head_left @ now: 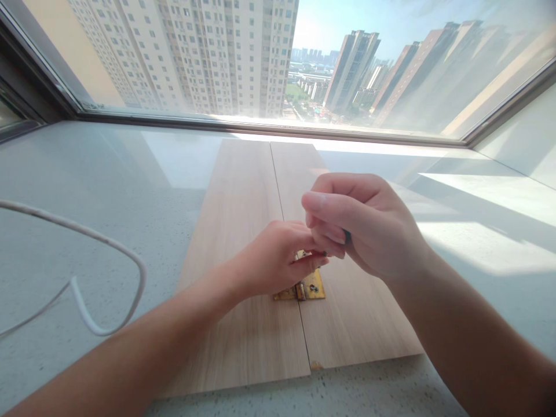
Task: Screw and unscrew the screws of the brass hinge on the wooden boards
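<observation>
Two light wooden boards (243, 231) lie side by side on a pale stone sill, joined across their seam by a brass hinge (309, 286). My left hand (273, 258) rests on the hinge with its fingers curled and pressed against it. Just above, my right hand (356, 223) is closed, pinching a small dark object between thumb and fingers; most of that object is hidden. The two hands touch at the fingertips over the hinge.
A white cable (108, 249) loops over the sill (87, 191) at the left. A wide window (278, 63) with a dark frame runs along the far edge, with tall buildings outside. A white wall (525, 139) rises at the right.
</observation>
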A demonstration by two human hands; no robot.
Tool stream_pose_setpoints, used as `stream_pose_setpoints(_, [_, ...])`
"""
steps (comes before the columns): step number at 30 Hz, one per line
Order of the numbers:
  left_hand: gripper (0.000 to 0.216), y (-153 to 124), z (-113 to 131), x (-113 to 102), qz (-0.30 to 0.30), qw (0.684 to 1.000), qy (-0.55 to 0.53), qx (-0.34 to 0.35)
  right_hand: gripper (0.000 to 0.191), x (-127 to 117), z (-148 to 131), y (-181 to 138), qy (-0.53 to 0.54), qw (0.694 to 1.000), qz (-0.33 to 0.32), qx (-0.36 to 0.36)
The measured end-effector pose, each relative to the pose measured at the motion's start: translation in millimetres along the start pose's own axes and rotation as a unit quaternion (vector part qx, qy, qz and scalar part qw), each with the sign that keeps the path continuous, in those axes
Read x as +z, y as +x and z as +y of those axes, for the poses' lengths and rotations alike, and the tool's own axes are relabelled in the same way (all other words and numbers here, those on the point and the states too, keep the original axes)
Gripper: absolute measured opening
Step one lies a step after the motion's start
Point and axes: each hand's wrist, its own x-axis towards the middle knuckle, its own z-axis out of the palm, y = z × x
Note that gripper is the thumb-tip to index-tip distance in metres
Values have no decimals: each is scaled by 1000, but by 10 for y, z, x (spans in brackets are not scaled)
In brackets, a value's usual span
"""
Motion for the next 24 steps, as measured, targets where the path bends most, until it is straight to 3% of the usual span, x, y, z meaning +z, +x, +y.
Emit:
stream_pose_setpoints(7, [3,-20,-5,50,19,999,25,-33,35,45,19,-13,0,999,27,-24])
stream_pose_setpoints(16, [13,-1,19,5,-51,996,36,-59,34,-22,-49,-26,33,999,-8,-31])
stream_pose_setpoints(24, [6,-21,2,48,-4,997,52,-49,34,9,-24,-31,7,1000,5,-29])
